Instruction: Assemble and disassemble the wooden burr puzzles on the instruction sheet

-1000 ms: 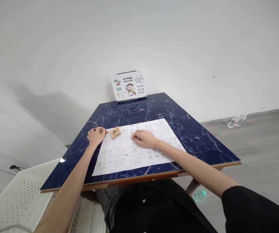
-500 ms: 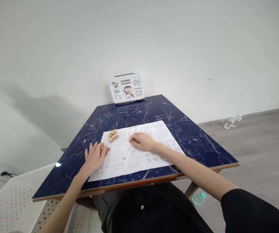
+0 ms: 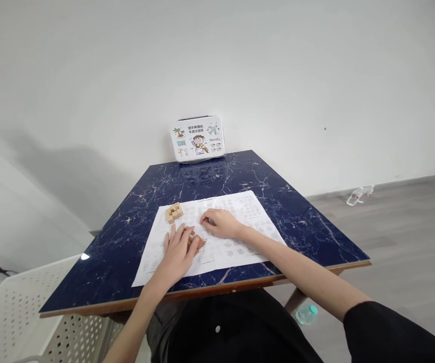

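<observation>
My left hand (image 3: 179,252) lies low over the paper, its fingers and thumb around a brown wooden puzzle piece (image 3: 201,243) that partly shows past them. A pale wooden block puzzle (image 3: 174,213), made of several small cubes, sits just beyond that hand. To the right, my right hand (image 3: 221,223) rests on the paper with its fingers curled in, and nothing shows in them. Under both hands is a white printed sheet (image 3: 255,247) with rows of faint grey figures.
The blue marble-patterned table (image 3: 296,222) has a wooden edge in front of me. A white case with cartoon prints (image 3: 197,140) leans on the wall at the back. A white perforated basket (image 3: 24,302) is at lower left. Plastic bottles (image 3: 354,196) and another bottle (image 3: 306,314) are on the floor.
My left hand has slid right across the paper along with the brown wooden puzzle piece, from the paper's left edge toward its middle. My right hand has hardly moved.
</observation>
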{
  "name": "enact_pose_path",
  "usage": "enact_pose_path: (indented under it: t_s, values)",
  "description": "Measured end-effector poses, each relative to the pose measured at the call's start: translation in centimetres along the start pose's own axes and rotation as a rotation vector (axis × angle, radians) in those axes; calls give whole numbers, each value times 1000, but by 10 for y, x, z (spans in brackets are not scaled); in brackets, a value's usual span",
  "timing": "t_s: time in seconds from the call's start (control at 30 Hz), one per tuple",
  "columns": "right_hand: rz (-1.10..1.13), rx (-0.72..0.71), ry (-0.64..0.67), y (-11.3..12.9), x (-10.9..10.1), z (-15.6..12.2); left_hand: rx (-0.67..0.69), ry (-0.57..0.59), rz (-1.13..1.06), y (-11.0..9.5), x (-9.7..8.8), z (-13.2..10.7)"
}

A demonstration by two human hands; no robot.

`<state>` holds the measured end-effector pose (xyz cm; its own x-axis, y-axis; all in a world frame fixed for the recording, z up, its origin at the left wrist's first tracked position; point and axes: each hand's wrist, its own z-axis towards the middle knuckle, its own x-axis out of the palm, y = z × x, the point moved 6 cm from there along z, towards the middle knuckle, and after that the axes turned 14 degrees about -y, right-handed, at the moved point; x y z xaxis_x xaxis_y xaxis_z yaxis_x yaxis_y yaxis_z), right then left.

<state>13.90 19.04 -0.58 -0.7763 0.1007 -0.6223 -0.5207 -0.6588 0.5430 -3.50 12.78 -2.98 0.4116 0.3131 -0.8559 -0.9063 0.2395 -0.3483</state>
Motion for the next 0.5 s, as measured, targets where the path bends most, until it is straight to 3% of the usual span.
enact_pose_path:
  t_s: [0.17,0.37,0.5]
  values:
    - [1,3,2,-1,1,-1,82,67,-186,-41,-11,-9]
    - [3,21,26,1,1,-2,-56,28,-196,-21,-36,-32]
    - [4,43,67,1,-1,-1,-115,-7,-201,-11,-42,-39]
